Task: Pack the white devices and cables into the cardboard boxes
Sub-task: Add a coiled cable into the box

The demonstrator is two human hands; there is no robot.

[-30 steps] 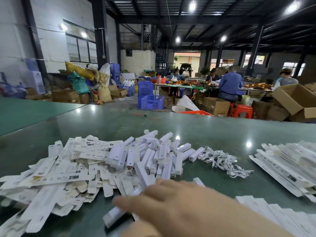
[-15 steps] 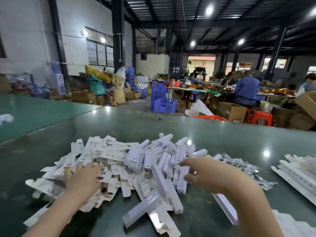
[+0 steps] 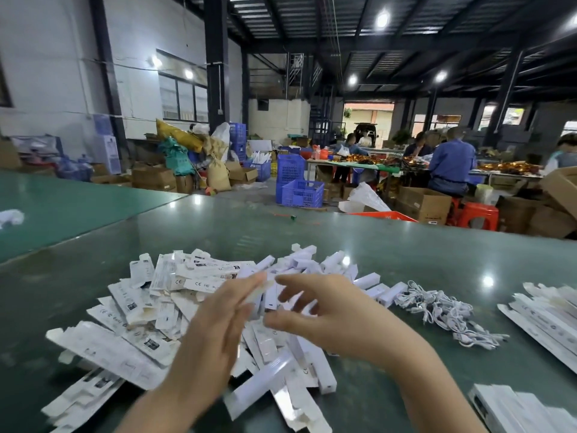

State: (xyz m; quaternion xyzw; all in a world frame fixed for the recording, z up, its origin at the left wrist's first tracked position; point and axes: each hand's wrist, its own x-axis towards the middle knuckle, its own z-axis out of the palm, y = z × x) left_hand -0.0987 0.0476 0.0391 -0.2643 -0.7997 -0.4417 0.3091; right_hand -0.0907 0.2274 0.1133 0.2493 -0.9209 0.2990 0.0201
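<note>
A heap of flat printed cartons (image 3: 162, 292) covers the left of the green table (image 3: 406, 254). Beside it lies a pile of white stick-shaped devices (image 3: 312, 260), some sliding toward me. A tangle of white cables (image 3: 437, 307) lies to their right. My left hand (image 3: 218, 332) is raised over the pile with fingers nearly straight, pinching a thin pale flat carton (image 3: 259, 290) at its tips. My right hand (image 3: 331, 310) hovers opposite with fingers spread and loosely bent, close to the carton's end, holding nothing. Motion blur hides the exact contact.
More flat cartons are stacked at the right edge (image 3: 546, 314) and at the bottom right (image 3: 515, 410). Beyond the table stand blue crates (image 3: 299, 189), brown boxes (image 3: 421, 203), red stools (image 3: 477, 214) and seated workers at another table.
The left hand rose off the carton heap with a flat carton. The right hand left the devices, and both hands came together above the middle of the pile.
</note>
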